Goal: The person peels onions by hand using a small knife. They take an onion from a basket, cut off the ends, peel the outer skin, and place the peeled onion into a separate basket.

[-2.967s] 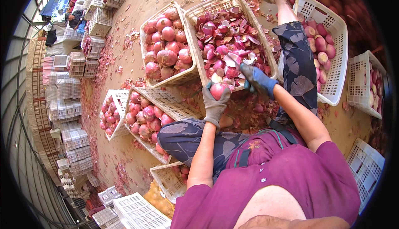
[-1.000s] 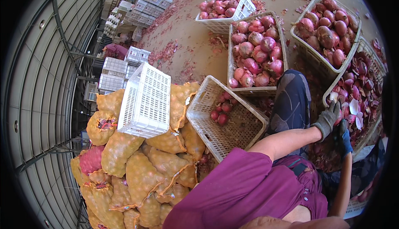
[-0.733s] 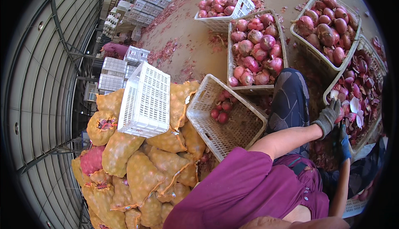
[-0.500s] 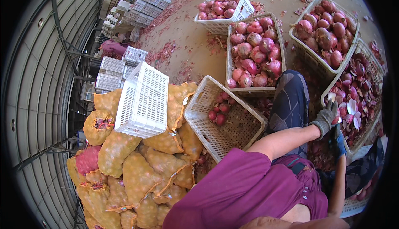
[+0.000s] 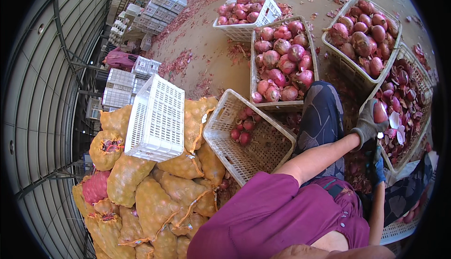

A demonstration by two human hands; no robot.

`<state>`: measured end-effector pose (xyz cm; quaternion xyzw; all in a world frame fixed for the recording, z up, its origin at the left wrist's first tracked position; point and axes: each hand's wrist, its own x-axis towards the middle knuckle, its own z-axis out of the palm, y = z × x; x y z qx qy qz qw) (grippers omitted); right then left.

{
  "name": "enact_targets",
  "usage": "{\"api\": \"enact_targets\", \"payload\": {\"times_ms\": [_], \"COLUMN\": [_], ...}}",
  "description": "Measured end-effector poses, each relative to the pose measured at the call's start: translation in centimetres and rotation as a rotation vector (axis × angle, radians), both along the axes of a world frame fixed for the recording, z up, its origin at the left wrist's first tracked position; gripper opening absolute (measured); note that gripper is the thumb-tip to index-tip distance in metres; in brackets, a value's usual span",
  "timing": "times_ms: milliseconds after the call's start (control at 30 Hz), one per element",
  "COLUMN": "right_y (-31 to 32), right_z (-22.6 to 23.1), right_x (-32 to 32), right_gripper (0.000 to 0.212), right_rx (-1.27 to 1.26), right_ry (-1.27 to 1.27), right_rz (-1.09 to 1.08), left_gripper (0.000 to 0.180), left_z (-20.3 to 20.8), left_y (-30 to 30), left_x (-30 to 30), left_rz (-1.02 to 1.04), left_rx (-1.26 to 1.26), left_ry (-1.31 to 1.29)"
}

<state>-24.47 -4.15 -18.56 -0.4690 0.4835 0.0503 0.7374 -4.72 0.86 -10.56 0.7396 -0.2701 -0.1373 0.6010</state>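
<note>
My left hand [image 5: 369,123], in a grey glove, is closed round a red onion [image 5: 380,112] at the edge of a crate [image 5: 425,113]. That crate holds onions, loose skins and pale peeled bits. Just below, my right hand [image 5: 377,169] wears a blue glove and is closed. Something thin and dark seems to stick up from it, but I cannot make out what it is. A small white piece [image 5: 380,135] shows between the two hands.
Crates of red onions stand ahead: one at the right [image 5: 330,40], one in the middle [image 5: 315,71], one farther back [image 5: 271,15]. A crate with few onions [image 5: 225,144] is at my left. Beyond it, a white crate [image 5: 159,118] sits on stacked yellow mesh sacks [image 5: 155,202].
My left hand has turned up and holds the onion higher, in plain sight. My right hand has dropped slightly away from it. The whole view has shifted a little.
</note>
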Motion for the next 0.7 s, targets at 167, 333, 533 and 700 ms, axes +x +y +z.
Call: {"api": "enact_targets", "payload": {"times_ms": [167,333,533,700], "right_y": [-0.6,-1.2,-3.8,-3.6], "right_z": [-0.8,8.5,19.0,20.5], "right_x": [-0.9,1.5,3.0,4.7], "right_gripper": [0.064,0.053,0.074,0.071], "right_rx": [0.009,0.087,-0.016,-0.039], "right_ry": [-0.059,-0.265,-0.447,-0.377], "right_rz": [0.050,-0.206,0.004,0.049], "left_gripper": [0.058,0.042,0.064,0.061], "left_z": [1.7,6.0,7.0,6.2], "left_y": [-1.8,1.0,1.1,1.6], "left_x": [2.8,4.1,4.1,4.4], "left_rz": [-0.176,-0.609,-0.453,-0.433], "left_rx": [-0.531,-0.199,-0.440,-0.361], "left_ry": [0.745,0.825,1.073,0.969]}}
